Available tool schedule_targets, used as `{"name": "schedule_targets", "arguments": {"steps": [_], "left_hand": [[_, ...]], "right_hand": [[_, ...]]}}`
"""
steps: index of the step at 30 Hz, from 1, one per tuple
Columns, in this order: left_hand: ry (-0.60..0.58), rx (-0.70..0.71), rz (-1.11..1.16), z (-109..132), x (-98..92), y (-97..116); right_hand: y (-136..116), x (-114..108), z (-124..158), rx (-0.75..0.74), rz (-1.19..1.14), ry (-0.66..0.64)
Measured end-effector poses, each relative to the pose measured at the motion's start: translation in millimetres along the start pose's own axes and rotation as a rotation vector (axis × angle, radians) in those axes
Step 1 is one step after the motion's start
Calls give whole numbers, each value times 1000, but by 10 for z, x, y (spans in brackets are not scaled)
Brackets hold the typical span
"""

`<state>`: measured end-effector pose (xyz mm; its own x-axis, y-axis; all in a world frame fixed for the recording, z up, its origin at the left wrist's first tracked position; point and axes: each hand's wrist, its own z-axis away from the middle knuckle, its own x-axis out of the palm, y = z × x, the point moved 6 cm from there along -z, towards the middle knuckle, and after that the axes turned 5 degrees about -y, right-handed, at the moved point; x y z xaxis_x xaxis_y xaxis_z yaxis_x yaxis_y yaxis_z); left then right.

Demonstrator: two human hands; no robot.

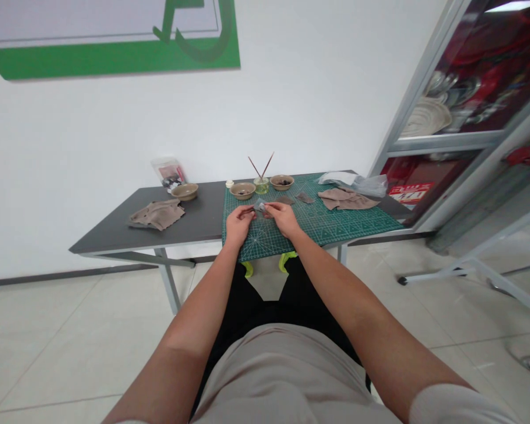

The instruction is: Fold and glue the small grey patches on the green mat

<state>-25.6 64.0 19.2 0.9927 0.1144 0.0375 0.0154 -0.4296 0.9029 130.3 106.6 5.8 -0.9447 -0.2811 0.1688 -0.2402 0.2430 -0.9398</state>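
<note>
Small grey scrap, irregular and soft-looking, its surface detail too small to tell, pinched just above the green mat. Left hand and right hand close together, fingertips of both on the scrap.

Just beyond the hands, along the far part of the mat: a tan bowl with something dark in the bottom, a glass jar of pale green liquid with two thin sticks leaning out, and a second tan bowl holding dark bits. Off the mat, toward the far left of the grey worktop, a third tan bowl, contents hidden. Crumpled tan cloth on the right of the mat.
</note>
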Motion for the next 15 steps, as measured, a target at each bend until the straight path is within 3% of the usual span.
{"name": "schedule_targets", "arguments": {"steps": [15], "left_hand": [[88,30,-293,25,-24,63]], "right_hand": [[26,25,-29,22,126,1]]}}
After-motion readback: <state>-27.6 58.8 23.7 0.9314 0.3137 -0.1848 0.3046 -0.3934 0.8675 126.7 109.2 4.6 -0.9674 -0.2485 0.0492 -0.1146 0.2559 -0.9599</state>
